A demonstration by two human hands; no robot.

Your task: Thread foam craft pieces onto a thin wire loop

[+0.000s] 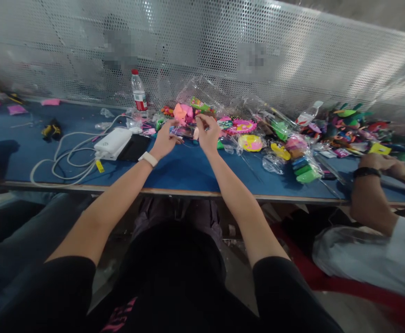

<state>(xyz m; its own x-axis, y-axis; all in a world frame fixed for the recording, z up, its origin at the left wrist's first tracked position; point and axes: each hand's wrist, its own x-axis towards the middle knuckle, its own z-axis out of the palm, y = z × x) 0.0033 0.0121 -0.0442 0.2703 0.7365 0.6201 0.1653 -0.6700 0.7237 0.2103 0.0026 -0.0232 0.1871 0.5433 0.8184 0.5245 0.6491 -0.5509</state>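
Note:
Both my hands are raised over the blue table, a short gap apart. My left hand, with a white band on its wrist, has its thumb and fingers curved and apart, and nothing shows between them. My right hand has thumb and fingertips pressed together; what they hold is too small to make out. Just behind the hands lies a pink and orange clay-like piece. To the right of my right hand are a pink scalloped piece and a yellow and pink disc.
A bottle with a red cap stands by the perforated metal screen. A white power bank with looped cables lies left. Green clay packs lie right, near another person's hands. Another person's arm is at far left.

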